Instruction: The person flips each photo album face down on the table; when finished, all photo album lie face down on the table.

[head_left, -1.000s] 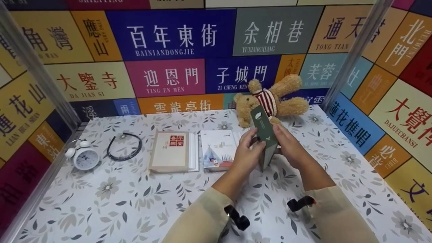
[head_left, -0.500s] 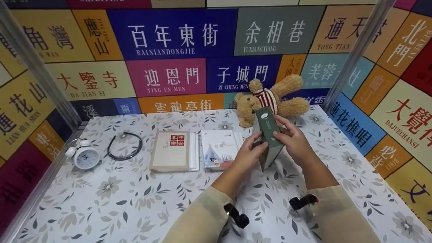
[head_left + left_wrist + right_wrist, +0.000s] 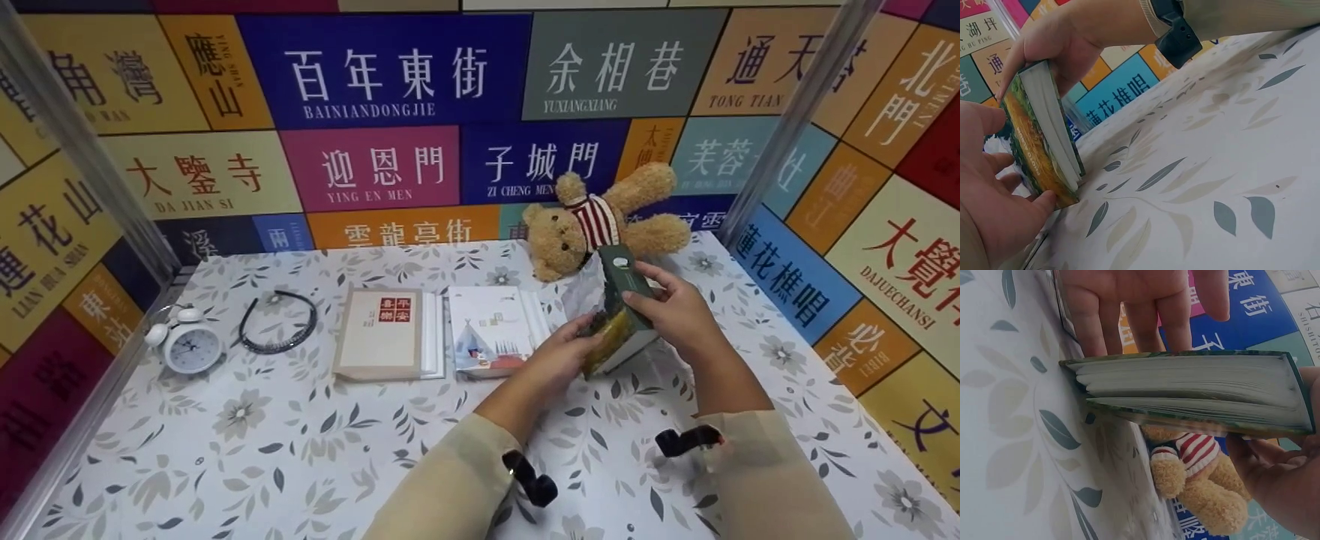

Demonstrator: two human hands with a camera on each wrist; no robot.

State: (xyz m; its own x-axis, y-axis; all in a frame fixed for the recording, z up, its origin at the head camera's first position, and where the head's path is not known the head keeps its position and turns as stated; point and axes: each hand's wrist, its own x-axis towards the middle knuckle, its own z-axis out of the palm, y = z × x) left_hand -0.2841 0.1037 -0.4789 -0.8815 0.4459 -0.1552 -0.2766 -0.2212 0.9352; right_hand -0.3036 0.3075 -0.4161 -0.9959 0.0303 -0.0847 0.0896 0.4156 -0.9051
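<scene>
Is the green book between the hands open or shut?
Shut, though loosely: in the right wrist view, the green book has its two covers on either side of the pages, which part slightly away from the spine.

Dark green and golden yellow book (image 3: 619, 321)
White surface (image 3: 300, 442) with grey leaf-and-flower print; tan bear (image 3: 561, 234) in maroon-and-white striped top (image 3: 595, 221); white clock (image 3: 193, 349); black headband (image 3: 277, 349); beige book (image 3: 379, 337) with red squares (image 3: 394, 310).

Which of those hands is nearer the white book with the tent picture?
Left. The left hand is just right of the white book, touching the green book; the right hand is farther right, gripping the green book.
</scene>
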